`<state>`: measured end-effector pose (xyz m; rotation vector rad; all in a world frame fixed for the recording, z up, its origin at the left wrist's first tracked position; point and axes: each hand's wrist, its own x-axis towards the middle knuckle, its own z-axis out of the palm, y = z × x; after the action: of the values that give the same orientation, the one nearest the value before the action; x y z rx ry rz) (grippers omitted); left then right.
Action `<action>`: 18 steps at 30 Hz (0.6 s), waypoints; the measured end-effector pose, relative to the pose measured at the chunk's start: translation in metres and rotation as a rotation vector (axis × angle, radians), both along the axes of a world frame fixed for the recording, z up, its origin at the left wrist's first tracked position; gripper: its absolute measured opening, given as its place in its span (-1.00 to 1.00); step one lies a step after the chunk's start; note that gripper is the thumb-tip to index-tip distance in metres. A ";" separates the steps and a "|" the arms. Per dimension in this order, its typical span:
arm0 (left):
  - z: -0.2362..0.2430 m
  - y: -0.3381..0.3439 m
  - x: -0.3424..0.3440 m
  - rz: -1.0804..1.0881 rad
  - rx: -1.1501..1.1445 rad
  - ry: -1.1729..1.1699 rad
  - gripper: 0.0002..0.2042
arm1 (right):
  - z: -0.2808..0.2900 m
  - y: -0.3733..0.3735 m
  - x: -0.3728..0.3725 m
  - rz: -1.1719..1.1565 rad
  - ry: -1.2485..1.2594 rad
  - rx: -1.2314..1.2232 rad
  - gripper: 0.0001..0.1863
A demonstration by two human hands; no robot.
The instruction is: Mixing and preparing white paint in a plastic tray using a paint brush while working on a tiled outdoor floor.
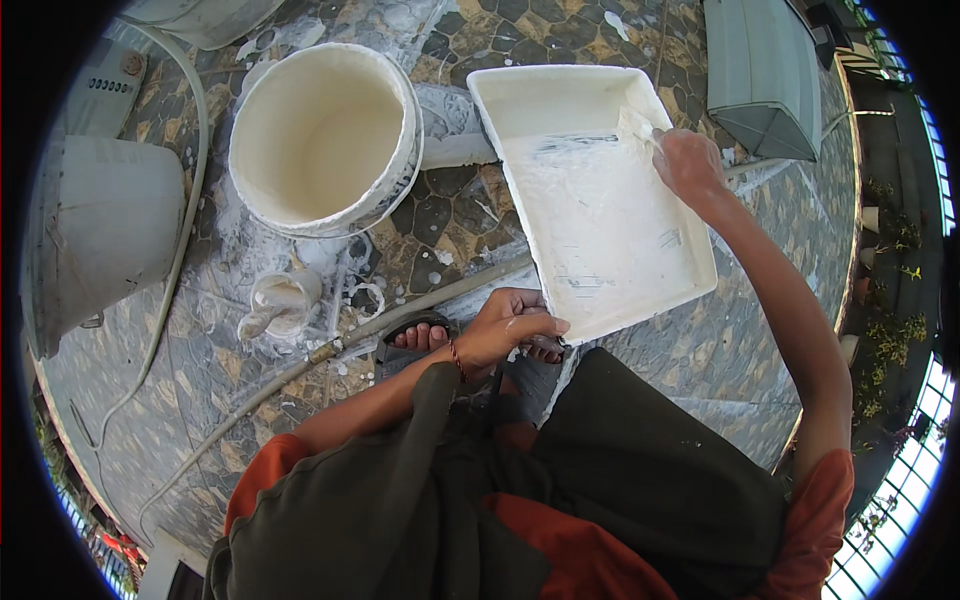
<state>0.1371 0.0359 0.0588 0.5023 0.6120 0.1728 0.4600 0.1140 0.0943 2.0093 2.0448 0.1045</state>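
Observation:
A rectangular white paint tray (610,230) is tilted in front of me, its inside coated with white paint and marked by dark streaks. My left hand (510,325) grips its near left corner, thumb over the rim. At the far right corner, my right hand (690,163) is closed on a small paint-covered tool (638,124). The tool touches the tray's inner wall; its exact kind is hidden by paint and fingers. Left of the tray stands a large round bucket (400,180), caked with white paint, with a wire handle.
A small paint-smeared pot (285,303) sits on the stone-patterned floor (450,225), near my sandalled foot (420,335). A hose (380,322) crosses under the tray. A tipped white bucket (115,220) lies left; a grey box-like container (762,85) is at far right.

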 end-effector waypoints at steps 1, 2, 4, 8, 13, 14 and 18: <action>-0.001 0.000 0.001 -0.012 -0.014 -0.001 -0.72 | 0.000 0.000 0.002 0.015 -0.001 0.000 -0.84; -0.001 0.000 0.002 -0.024 -0.027 -0.001 -0.73 | 0.000 0.002 0.004 0.018 -0.003 0.003 -0.84; 0.003 0.003 0.003 -0.027 -0.010 -0.003 -0.73 | 0.003 0.002 0.002 -0.026 0.033 -0.002 -0.82; 0.005 0.002 0.003 -0.018 0.004 -0.002 -0.72 | 0.002 0.017 -0.001 -0.193 0.070 -0.023 -0.78; 0.007 0.001 0.004 -0.013 -0.001 -0.006 -0.72 | -0.008 0.039 -0.011 -0.298 0.124 -0.047 -0.65; 0.006 0.002 0.003 -0.009 -0.006 -0.014 -0.72 | -0.008 0.044 -0.014 -0.293 0.126 -0.047 -0.65; 0.005 0.001 0.003 -0.020 0.009 -0.007 -0.72 | -0.010 0.053 -0.012 -0.344 0.164 -0.108 -0.60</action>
<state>0.1399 0.0371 0.0639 0.5159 0.5991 0.1589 0.4481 0.1666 0.0843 2.3293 1.7155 -0.2406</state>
